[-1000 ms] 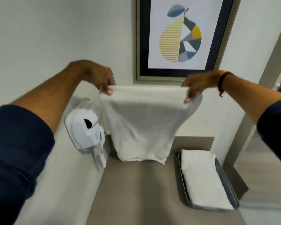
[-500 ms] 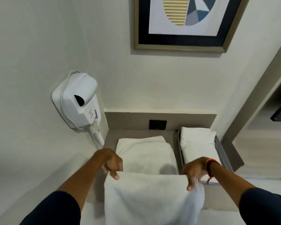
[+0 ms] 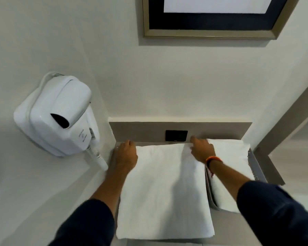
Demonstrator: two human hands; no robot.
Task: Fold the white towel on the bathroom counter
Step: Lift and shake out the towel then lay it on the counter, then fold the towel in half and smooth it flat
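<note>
The white towel (image 3: 164,190) lies flat on the grey counter (image 3: 226,226), folded over on itself into a long rectangle that reaches the backsplash. My left hand (image 3: 125,154) rests palm down on its far left corner, fingers curled over the edge. My right hand (image 3: 202,150), with an orange band at the wrist, holds the far right corner in the same way. The fingertips of both hands are hidden behind the towel's far edge.
A white wall-mounted hair dryer (image 3: 57,116) with a cord hangs close on the left. To the right, a metal tray (image 3: 257,167) holds another folded white towel (image 3: 229,157). A black socket (image 3: 176,135) sits in the backsplash, and a framed picture (image 3: 212,23) hangs above.
The towel went from hanging in the air to lying on the counter. Both hands carried its top edge forward and down onto the far edge, doubling it over.
</note>
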